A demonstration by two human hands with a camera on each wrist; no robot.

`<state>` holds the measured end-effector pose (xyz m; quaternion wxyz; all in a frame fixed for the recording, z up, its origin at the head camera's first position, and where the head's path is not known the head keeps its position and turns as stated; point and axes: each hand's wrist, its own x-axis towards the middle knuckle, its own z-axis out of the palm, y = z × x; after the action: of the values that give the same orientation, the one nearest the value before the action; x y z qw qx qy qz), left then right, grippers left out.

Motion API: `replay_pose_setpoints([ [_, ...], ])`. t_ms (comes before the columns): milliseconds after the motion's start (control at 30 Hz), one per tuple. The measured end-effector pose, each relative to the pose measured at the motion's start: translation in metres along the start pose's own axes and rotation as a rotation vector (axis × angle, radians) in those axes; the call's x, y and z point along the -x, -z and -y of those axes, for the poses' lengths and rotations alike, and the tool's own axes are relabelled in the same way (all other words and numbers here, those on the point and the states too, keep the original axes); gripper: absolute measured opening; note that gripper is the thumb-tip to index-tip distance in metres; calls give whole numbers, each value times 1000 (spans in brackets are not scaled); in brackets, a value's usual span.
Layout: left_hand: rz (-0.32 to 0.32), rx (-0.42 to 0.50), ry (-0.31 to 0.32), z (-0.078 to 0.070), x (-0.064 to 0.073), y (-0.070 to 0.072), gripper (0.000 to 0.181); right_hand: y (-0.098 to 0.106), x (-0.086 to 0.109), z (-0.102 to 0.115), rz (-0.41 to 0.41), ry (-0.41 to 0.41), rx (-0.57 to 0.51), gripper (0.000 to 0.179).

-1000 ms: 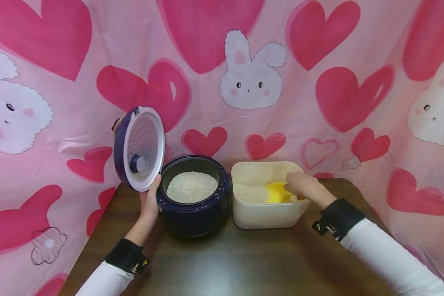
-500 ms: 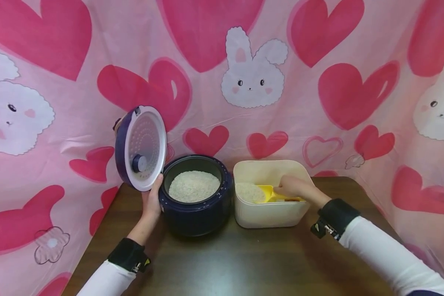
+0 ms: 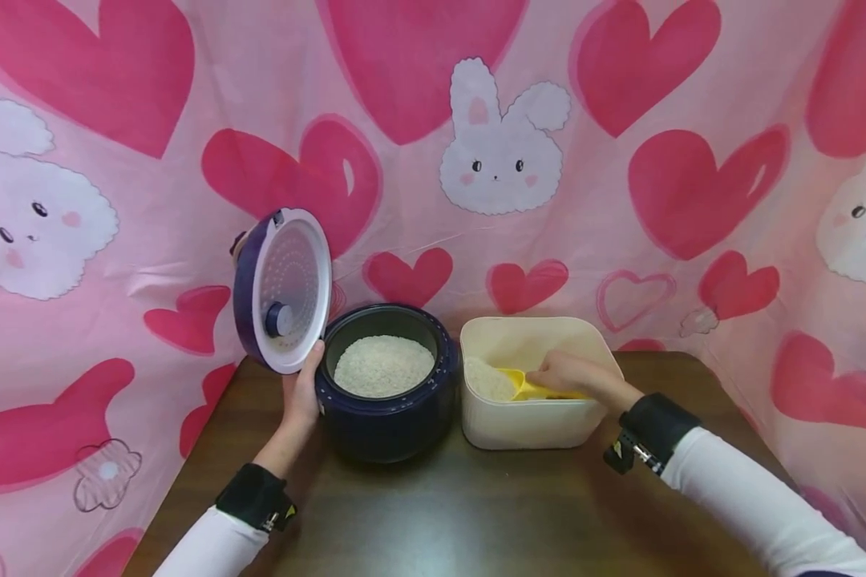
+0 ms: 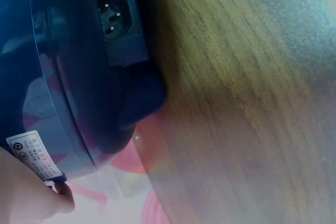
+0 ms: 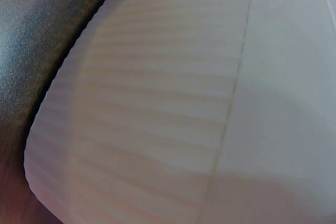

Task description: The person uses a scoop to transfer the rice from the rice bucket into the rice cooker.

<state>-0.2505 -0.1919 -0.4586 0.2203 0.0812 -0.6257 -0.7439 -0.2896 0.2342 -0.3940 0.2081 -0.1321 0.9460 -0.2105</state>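
A dark blue rice cooker (image 3: pixel 386 437) stands with its lid (image 3: pixel 296 280) raised to the left. White rice (image 3: pixel 384 366) lies in its pot. My left hand (image 3: pixel 301 398) holds the lid's lower edge, thumb in front, most fingers hidden behind. In the left wrist view, this hand (image 4: pixel 26 195) is close beside a label on the cooker's casing (image 4: pixel 79 93). My right hand (image 3: pixel 570 373) reaches into a cream bin (image 3: pixel 527 426) and grips a yellow scoop (image 3: pixel 518 381) by its handle. The scoop's front is partly hidden at the rice (image 3: pixel 487 382) heaped on the bin's left side.
Both containers stand side by side on a dark wooden table (image 3: pixel 433 513), close to a pink cloth (image 3: pixel 404 208) with hearts and rabbits. A power socket (image 4: pixel 115 17) shows on the cooker's casing. The bin's ribbed outer wall (image 5: pixel 152 103) fills most of the right wrist view.
My right hand has moved left inside the bin, pushing the yellow scoop toward the rice. My left hand and the lid hold their places; the head view shifts slightly.
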Motion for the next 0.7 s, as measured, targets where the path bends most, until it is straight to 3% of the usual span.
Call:
replay_pose_setpoints([
  [333, 27, -70, 53, 3, 7, -2, 60, 3, 14, -12, 35, -42, -134, 46],
  [567, -19, 56, -24, 0, 0, -3, 47, 24, 15, -15, 119, -47, -260, 51],
  [700, -24, 58, -18, 1, -1, -2, 46, 30, 15, -18, 146, -30, -328, 52],
])
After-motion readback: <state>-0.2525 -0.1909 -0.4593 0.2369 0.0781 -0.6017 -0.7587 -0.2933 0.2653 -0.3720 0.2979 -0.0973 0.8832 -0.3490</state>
